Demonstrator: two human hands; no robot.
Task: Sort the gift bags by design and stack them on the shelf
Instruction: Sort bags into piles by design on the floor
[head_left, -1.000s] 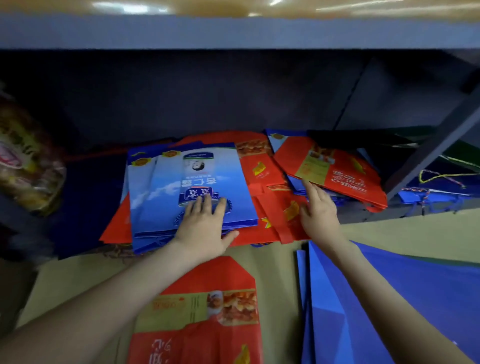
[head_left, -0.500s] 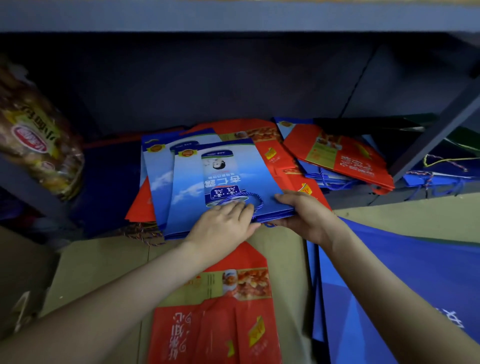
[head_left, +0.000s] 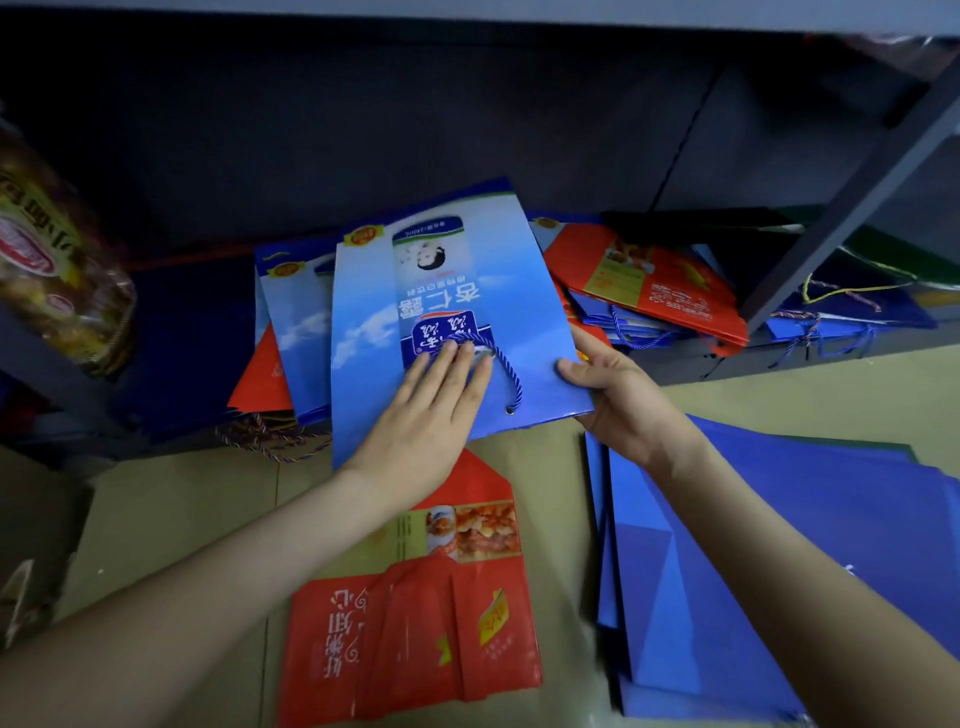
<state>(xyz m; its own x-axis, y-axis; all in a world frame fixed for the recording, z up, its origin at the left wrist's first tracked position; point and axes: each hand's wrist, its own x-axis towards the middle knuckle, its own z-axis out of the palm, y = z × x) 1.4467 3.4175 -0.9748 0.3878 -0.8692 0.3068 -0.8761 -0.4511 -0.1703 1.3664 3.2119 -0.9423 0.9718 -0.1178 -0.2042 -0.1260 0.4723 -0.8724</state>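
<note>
- The fingers (head_left: 449, 364) of the left hand (head_left: 421, 415) lie straight and close together. They press flat on the printed face of the blue gift bag (head_left: 447, 270), right over its cord handle (head_left: 506, 364).
- The right hand (head_left: 618, 395) pinches the bag's near right corner. The thumb sits on top, and the other fingers curl underneath, mostly hidden by the bag.
- The bag is folded flat with its far end tipped up. It sits over a pile of matching blue bags (head_left: 291, 312) on the shelf (head_left: 769, 364), and its near edge hangs out past the shelf lip.
- Red bags (head_left: 654, 280) lie just to the right on the same shelf, and some poke out from under the blue pile.
- Another red bag (head_left: 431, 623) and a stack of plain blue bags (head_left: 779, 545) lie on the cardboard (head_left: 182, 519) in front.
- The bag looks like light, glossy card. It holds its flat shape when pinched at one corner, so it is probably stiff enough to carry by an edge but easy to crease if bent.
- The gloss suggests flat bags will slide over each other. A palm on top should keep the pile from skating apart.
- The best hold is likely the reinforced top hem beside the eyelet, or both side edges.
- The loose cord could snag on its neighbours, so it is better tucked under the palm than used to pull.
</note>
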